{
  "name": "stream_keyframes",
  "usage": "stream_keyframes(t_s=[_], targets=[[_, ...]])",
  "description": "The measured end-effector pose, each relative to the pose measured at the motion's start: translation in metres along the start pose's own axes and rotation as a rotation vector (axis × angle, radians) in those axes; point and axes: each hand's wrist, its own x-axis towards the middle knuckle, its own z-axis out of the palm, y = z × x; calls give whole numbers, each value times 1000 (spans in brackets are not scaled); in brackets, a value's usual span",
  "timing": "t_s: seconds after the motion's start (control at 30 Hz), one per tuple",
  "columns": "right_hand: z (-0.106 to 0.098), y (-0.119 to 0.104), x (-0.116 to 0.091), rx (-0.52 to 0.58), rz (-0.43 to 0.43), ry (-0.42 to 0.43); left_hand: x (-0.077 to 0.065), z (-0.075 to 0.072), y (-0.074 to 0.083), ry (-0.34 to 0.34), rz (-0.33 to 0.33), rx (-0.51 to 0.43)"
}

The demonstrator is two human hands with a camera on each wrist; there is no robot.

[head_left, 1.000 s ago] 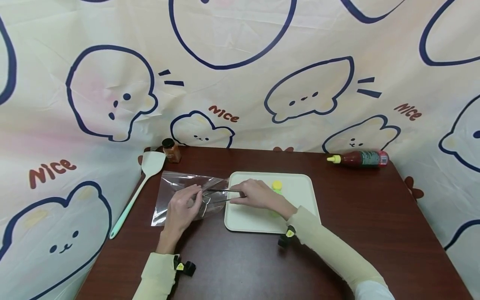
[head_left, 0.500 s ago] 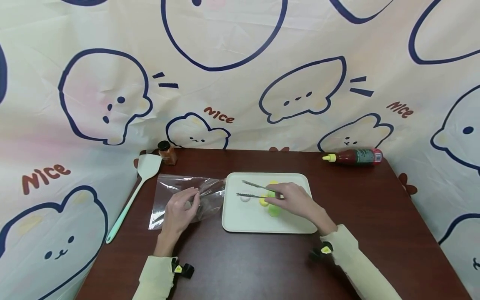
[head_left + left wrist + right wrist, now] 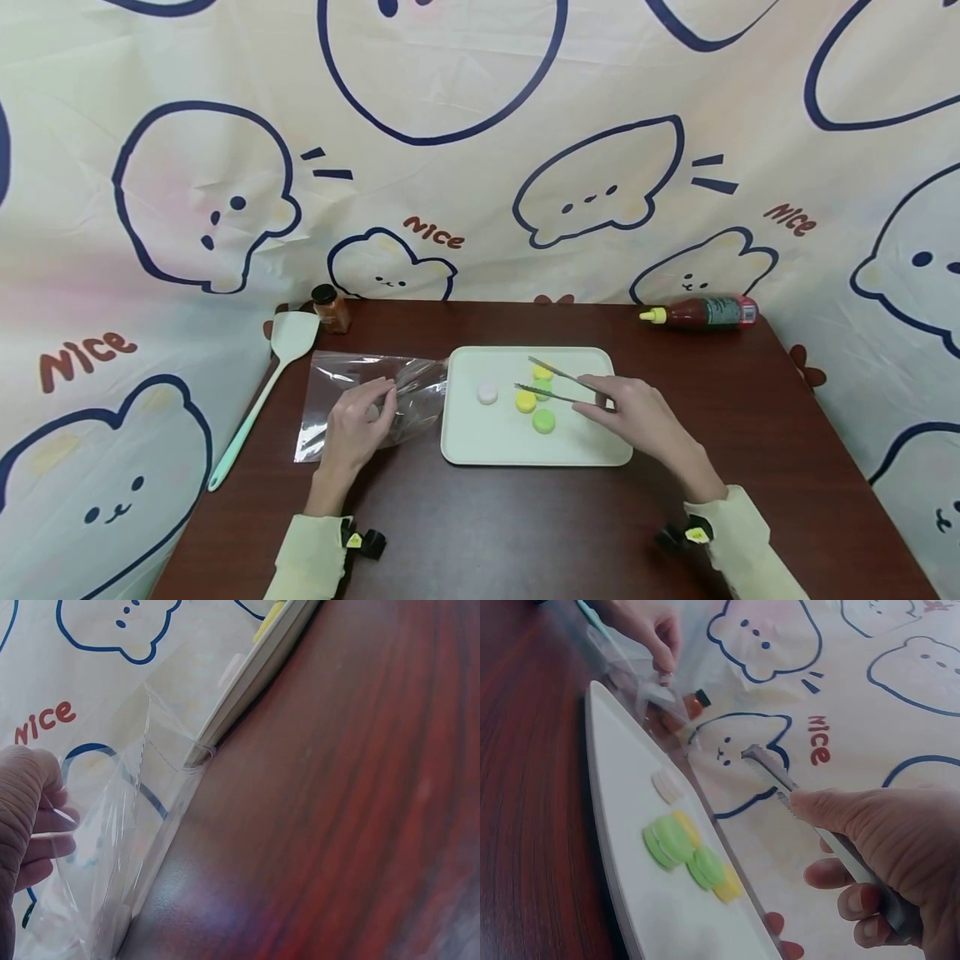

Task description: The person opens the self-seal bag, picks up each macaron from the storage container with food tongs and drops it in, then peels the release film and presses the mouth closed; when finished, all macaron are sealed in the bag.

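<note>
My left hand (image 3: 362,418) pinches the upper edge of a clear plastic bag (image 3: 330,392), which lies left of the white tray (image 3: 480,442). Curled fingers on the bag film also show in the left wrist view. With my right hand (image 3: 637,410) I grip metal tongs (image 3: 844,855), their two arms spread and nothing between the tips. The tongs hang over the tray's right part. On the tray sit a pale macaron (image 3: 487,393), two yellow macarons (image 3: 526,402) and two green macarons (image 3: 543,421). Glare hides what the bag contains.
A spatula (image 3: 294,335) with a mint handle lies along the table's left edge. Behind it stands a spice jar (image 3: 332,310) with a black lid. A red sauce bottle (image 3: 701,312) lies at the back right. A printed cloth (image 3: 480,183) hangs behind the table.
My right hand has pulled the tongs rightward, away from the bag's mouth and over the tray, uncovering the macarons. The left hand keeps its hold on the bag.
</note>
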Motion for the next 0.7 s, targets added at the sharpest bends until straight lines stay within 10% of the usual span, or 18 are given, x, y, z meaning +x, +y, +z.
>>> stream_keyframes(t_s=[0.7], targets=[[21, 24, -54, 49, 92, -8, -1, 2, 0, 1, -6, 22]])
